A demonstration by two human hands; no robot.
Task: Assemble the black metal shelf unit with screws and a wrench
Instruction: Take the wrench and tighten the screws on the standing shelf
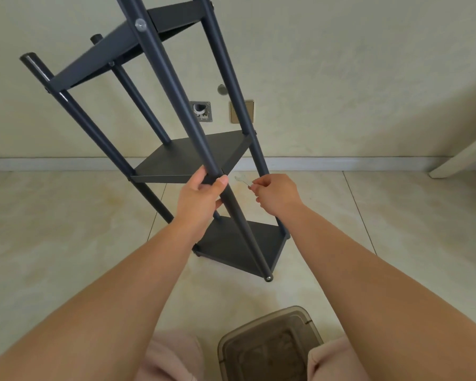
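my left hand [201,196] wraps the near pole [176,86] of the tilted black shelf unit [190,158], which stands on the tile floor [66,229]. my right hand [278,195] pinches the small wrench [242,180]. if the left grip slackens, i judge the leaning frame could tip over.

Pale cream plaster wall [341,64] across the upper frame, white baseboard [341,162] beneath, glossy beige floor tiles [66,229] below, cream-painted wooden furniture leg [462,158] at right edge
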